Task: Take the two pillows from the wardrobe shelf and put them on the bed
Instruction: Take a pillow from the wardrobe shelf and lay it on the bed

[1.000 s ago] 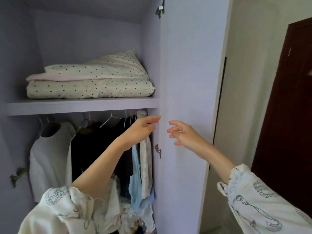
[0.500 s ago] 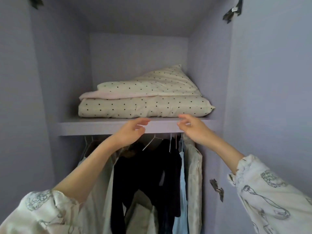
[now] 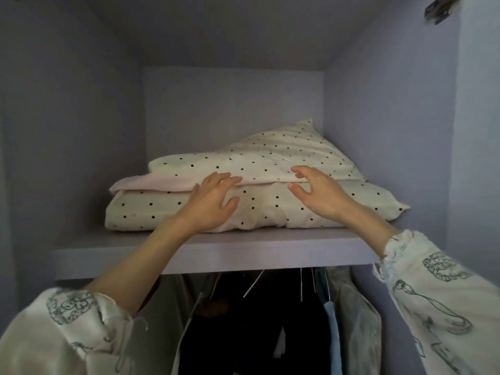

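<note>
Head: two pillows [image 3: 251,196] stacked on wardrobe shelf [image 3: 216,255], seemingly untouched.

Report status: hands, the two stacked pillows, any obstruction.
Left hand open, right hand open, neither gripping. Two cream black-dotted pillows stacked on lilac wardrobe shelf. Nothing in the way.
</note>
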